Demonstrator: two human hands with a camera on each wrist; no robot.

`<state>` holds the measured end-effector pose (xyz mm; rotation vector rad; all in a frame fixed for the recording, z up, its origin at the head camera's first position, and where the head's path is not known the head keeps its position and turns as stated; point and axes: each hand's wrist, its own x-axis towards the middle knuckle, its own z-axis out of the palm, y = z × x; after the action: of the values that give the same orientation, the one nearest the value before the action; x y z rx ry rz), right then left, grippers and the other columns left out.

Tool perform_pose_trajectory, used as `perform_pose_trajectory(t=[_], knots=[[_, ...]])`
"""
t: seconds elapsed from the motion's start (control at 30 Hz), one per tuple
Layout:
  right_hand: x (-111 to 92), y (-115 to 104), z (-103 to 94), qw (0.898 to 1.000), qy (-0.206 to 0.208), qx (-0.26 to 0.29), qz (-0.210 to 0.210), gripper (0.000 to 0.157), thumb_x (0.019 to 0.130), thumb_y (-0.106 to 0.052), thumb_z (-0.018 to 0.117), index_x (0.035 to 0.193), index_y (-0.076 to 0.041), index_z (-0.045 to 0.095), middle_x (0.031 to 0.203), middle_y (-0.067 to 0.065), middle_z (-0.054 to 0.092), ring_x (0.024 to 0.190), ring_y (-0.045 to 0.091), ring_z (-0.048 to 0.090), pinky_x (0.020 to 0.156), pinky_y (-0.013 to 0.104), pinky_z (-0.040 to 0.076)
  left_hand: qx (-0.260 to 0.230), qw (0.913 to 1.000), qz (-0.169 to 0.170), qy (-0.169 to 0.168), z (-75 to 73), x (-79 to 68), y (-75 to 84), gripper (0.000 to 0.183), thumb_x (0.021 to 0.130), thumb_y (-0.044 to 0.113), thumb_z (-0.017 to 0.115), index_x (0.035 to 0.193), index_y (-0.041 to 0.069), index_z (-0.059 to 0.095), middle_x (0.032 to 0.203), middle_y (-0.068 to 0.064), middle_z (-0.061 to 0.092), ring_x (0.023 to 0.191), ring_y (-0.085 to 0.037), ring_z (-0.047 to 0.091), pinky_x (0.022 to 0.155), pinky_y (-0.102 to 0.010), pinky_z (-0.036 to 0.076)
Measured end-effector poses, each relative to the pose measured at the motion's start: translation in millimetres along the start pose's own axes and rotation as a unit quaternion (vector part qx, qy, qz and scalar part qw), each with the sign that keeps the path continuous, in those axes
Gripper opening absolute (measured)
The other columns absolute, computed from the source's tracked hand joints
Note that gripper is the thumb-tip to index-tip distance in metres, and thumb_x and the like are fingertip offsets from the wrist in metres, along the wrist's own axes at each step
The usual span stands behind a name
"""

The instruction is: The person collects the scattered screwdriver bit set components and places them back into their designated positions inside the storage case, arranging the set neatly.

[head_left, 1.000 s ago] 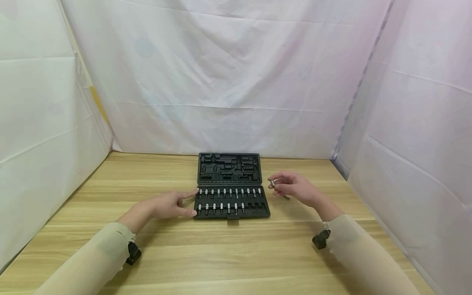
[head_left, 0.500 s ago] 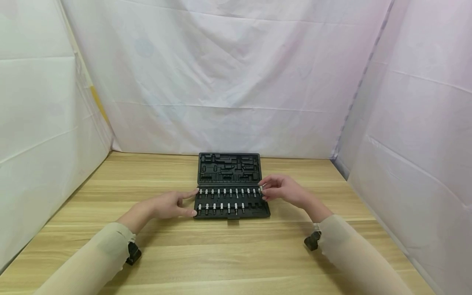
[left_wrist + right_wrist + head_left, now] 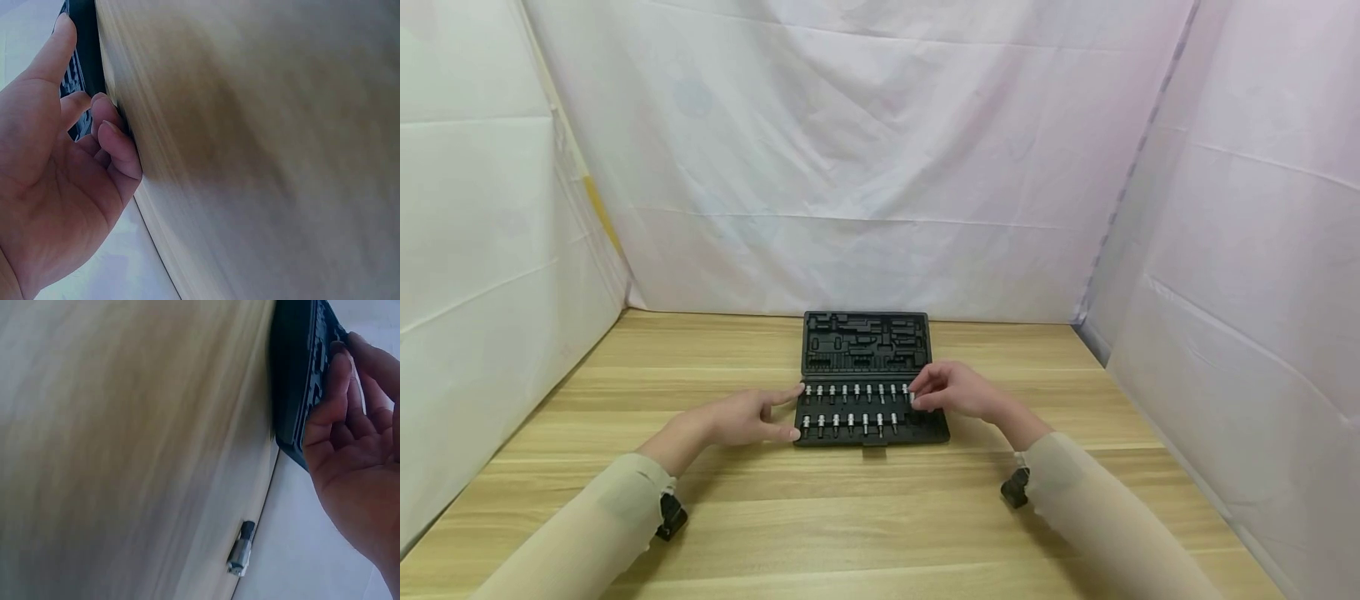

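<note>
An open black socket case [image 3: 874, 443] lies on the table, its lower half lined with two rows of silver bit sockets [image 3: 850, 422]. My left hand [image 3: 737, 417] rests at the case's left edge, thumb and index finger stretched out against it. In the left wrist view the other fingers of the left hand [image 3: 69, 169] curl loosely. My right hand [image 3: 958, 393] is over the right part of the case, pinching a bit socket [image 3: 912, 398] between thumb and fingertips. The right wrist view shows the right hand [image 3: 362, 431] above the case, the pinched socket hidden there.
Another bit socket [image 3: 240, 550] lies loose on the wooden table [image 3: 850, 517], to the right of the case; the right hand hides it in the head view. The lid [image 3: 867, 342], with moulded recesses, lies back behind the sockets. White cloth [image 3: 865, 167] encloses the table's back and sides.
My right hand has moved left from beside the case to over its right part, carrying the bit socket. The left hand and the case have stayed put.
</note>
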<state>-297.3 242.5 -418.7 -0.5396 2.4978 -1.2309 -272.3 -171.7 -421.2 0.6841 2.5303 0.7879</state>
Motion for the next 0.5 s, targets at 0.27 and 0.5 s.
perform_pose_trajectory(t=[0.27, 0.5], knots=[[6.9, -1.1, 7.7, 0.999, -0.029, -0.036, 0.010, 0.017, 0.099, -0.019, 0.084, 0.113, -0.010, 0.079, 0.101, 0.001, 0.077, 0.092, 0.013, 0.070, 0.085, 0.032, 0.057, -0.003, 1.0000, 0.005, 0.000, 0.2, 0.4, 0.1, 0.091, 0.101, 0.050, 0.078, 0.175, 0.025, 0.030, 0.096, -0.002, 0.071, 0.078, -0.019, 0.055, 0.080, -0.038, 0.050], [7.4, -0.8, 7.2, 0.998, -0.040, -0.041, 0.021, 0.016, 0.098, -0.019, 0.085, 0.111, -0.011, 0.080, 0.097, 0.002, 0.076, 0.089, 0.015, 0.068, 0.081, 0.033, 0.055, -0.009, 1.0000, 0.004, 0.000, 0.0, 0.3, -0.7, 0.092, 0.100, 0.051, 0.078, 0.175, 0.026, 0.031, 0.114, -0.008, 0.075, 0.080, -0.019, 0.057, 0.083, -0.040, 0.051]])
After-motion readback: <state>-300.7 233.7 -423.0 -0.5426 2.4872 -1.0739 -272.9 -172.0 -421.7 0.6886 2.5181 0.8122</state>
